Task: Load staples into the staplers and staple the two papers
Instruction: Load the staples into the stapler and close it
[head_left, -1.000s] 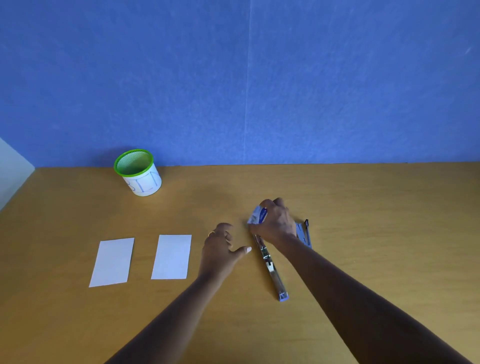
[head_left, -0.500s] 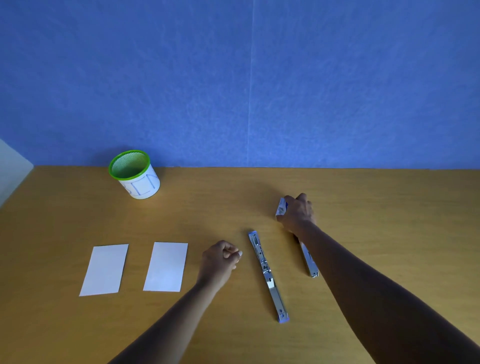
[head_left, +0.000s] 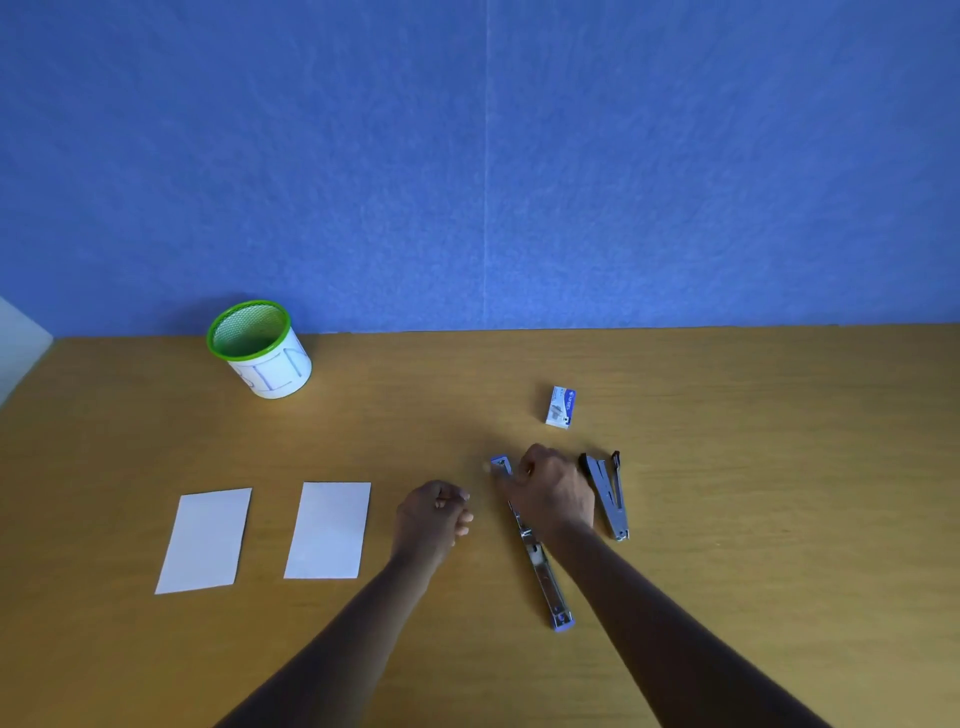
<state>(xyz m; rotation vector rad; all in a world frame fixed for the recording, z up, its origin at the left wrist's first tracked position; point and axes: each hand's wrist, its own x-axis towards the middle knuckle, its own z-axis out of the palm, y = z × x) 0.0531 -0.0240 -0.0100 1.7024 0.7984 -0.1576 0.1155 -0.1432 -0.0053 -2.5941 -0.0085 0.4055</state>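
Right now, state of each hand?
Left hand: closed in a loose fist, whether it holds anything cannot be told.
Right hand: fingers closed on the opened-flat stapler.

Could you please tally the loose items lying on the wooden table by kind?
White paper sheets: 2, left and right
Metal staplers: 2, one unfolded flat, one part-open
Small blue-and-white staple box: 1
Green-rimmed mesh cup: 1
Total: 6
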